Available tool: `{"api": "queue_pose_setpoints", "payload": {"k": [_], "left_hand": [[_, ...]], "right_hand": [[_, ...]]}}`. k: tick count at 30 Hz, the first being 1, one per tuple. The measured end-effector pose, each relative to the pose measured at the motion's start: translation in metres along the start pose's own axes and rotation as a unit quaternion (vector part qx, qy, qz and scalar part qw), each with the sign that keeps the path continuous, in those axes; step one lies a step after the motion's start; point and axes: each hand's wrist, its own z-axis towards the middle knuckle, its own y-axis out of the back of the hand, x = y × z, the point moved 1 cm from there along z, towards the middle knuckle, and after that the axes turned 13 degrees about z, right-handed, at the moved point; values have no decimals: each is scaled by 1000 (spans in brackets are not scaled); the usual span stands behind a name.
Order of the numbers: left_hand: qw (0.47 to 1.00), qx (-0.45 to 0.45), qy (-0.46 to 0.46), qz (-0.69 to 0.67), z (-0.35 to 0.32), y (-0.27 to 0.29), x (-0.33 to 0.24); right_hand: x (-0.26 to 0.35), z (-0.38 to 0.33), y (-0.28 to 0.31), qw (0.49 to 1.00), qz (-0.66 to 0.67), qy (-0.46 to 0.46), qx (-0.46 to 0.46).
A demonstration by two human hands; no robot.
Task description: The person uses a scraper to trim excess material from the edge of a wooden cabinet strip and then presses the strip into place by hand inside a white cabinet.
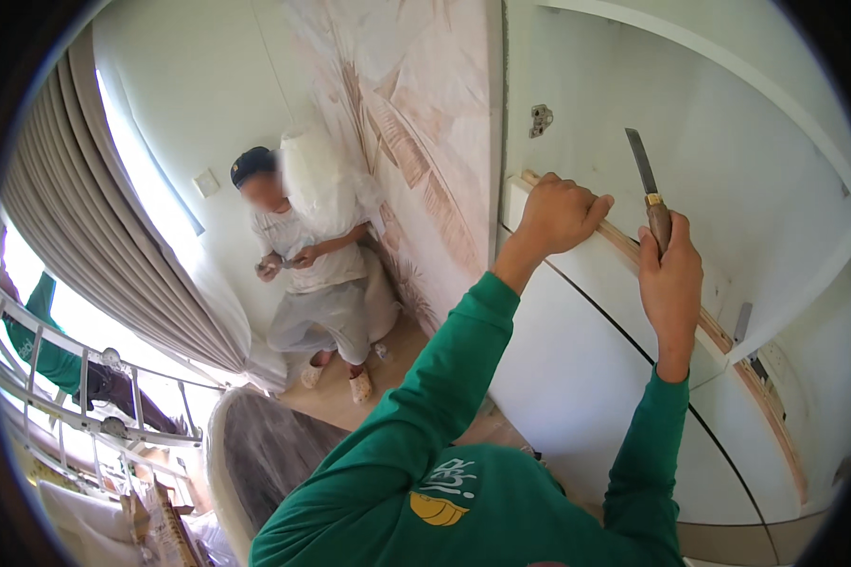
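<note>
My right hand point(671, 274) is closed round the brown wooden handle of a chisel point(645, 168). Its narrow steel blade points up and away, and a brass ferrule joins blade and handle. To its left, my left hand point(560, 215) rests with fingers curled over a thin wooden strip point(622, 242) along the top edge of a white cabinet panel point(577, 331). The fingertips of that hand are partly hidden. The chisel blade is apart from the strip and stands before the pale inside of the cabinet point(728, 123).
A metal hinge plate point(540, 121) is on the cabinet wall. At left, a seated person point(307, 236) holds a small item. Beyond the curtain point(113, 217), someone in green point(57, 350) is by a metal ladder point(113, 427). A dark-topped padded piece point(265, 449) stands near my left arm.
</note>
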Motion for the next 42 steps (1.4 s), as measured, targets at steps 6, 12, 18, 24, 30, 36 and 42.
{"api": "queue_pose_setpoints", "payload": {"k": [6,12,18,24,30,36,42], "left_hand": [[999,-40,-6,3,-2,-3,-1],[1000,-24,-9,8,-1,-3,2],[999,-30,-13,-15,-5,-7,7],[998,-66,-7,24,-5,-8,6],[999,-45,-13,12,-1,-1,4],[998,-57,-14,7,-1,-6,3],[998,-59,-25,1,-3,-8,10]], "right_hand": [[-10,-1,-3,999,-25,27,-13],[-12,-3,-1,999,6,47,-23],[-20,-3,-6,995,20,98,-30],[-24,-6,-2,989,44,139,-18],[-28,-5,-3,989,76,129,-3],[-23,-6,-1,993,68,93,-11],[-21,-5,-3,991,23,131,-27]]}}
